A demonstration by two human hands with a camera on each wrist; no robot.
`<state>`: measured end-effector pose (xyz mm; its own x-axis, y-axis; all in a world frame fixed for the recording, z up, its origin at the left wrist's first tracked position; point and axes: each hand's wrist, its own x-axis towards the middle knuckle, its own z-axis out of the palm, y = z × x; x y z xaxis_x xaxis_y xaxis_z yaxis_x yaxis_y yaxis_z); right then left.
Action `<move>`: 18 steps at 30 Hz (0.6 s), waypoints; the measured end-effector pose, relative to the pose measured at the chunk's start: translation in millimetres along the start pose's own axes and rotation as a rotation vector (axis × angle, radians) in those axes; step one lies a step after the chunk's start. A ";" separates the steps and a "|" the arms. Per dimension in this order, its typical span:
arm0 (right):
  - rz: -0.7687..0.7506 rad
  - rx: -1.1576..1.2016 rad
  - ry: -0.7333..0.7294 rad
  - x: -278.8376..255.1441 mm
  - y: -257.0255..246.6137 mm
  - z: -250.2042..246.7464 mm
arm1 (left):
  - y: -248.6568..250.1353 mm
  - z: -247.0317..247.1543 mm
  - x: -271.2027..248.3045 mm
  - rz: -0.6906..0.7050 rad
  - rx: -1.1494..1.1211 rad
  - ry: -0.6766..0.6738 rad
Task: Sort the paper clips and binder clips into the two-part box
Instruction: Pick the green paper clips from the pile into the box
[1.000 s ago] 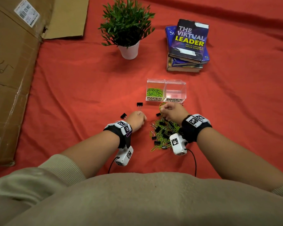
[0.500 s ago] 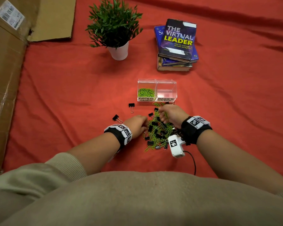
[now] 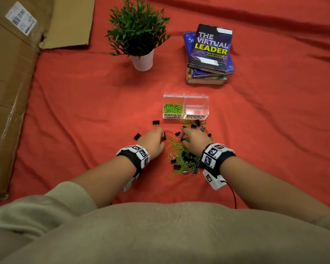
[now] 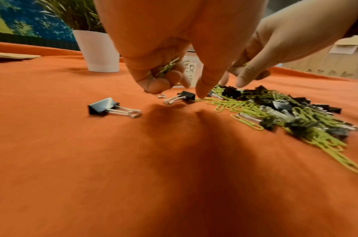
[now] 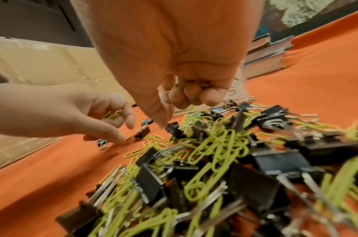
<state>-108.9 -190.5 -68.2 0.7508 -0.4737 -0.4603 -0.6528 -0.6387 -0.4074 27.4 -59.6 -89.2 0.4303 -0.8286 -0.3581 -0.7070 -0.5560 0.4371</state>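
Note:
A clear two-part box (image 3: 185, 96) stands on the red cloth. Its left part, labelled paper clips, holds green paper clips (image 3: 172, 108); the binder-clip part (image 3: 196, 109) looks bare. In front lies a mixed pile (image 3: 181, 159) of green paper clips and black binder clips (image 5: 151, 184). My left hand (image 3: 153, 139) is at the pile's left edge, its curled fingers holding green paper clips (image 4: 167, 67), one finger pointing down at the cloth. My right hand (image 3: 193, 139) hovers over the pile's far side and also grips green paper clips (image 5: 186, 86).
Loose binder clips (image 3: 156, 122) (image 3: 137, 136) lie left of the pile. A potted plant (image 3: 141, 60) and a stack of books (image 3: 210, 54) stand behind the box. Flattened cardboard (image 3: 10, 92) covers the left side.
My left hand has moved from beside the pile to its left edge. My right hand has stayed over the pile's far side. The head view shifted a little.

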 end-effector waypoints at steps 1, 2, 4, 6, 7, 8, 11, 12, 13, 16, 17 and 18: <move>-0.043 -0.015 -0.008 0.0 -3.9 2.9 | 4.9 2.5 -1.0 0.024 0.005 -0.016; -0.072 -0.031 -0.020 -0.1 -7.3 6.4 | 9.0 5.8 -1.0 0.045 0.009 -0.031; -0.089 -0.095 -0.039 -0.1 -10.5 13.8 | 14.7 11.6 1.5 0.078 0.017 -0.061; -0.088 -0.188 -0.040 -1.5 -10.3 19.1 | 17.6 15.0 4.5 0.090 0.047 -0.092; -0.094 -0.225 -0.030 -2.6 -10.0 21.0 | 18.1 15.9 5.4 0.095 0.064 -0.106; -0.103 -0.250 -0.019 -4.0 -9.4 23.2 | 17.8 16.8 6.1 0.098 0.085 -0.119; -0.137 -0.277 -0.002 -8.1 -9.1 28.6 | 16.3 16.5 6.3 0.121 0.167 -0.140; -0.134 -0.276 -0.004 -9.4 -10.0 29.2 | 16.3 15.8 6.3 0.134 0.198 -0.140; -0.128 -0.277 -0.004 -10.3 -11.0 29.4 | 16.7 14.7 6.1 0.151 0.228 -0.139; -0.113 -0.260 -0.026 -10.0 -12.7 29.8 | 19.5 11.5 5.9 0.202 0.317 -0.130; -0.109 -0.245 -0.039 -8.8 -11.8 29.3 | 20.1 10.6 5.5 0.215 0.337 -0.129; -0.111 -0.224 -0.054 -6.9 -10.3 28.2 | 19.8 10.8 5.6 0.223 0.349 -0.134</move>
<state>-110.2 -163.6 -83.0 0.8063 -0.3642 -0.4661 -0.5236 -0.8061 -0.2758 9.8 -74.5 -91.4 0.1857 -0.8974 -0.4002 -0.9314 -0.2905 0.2192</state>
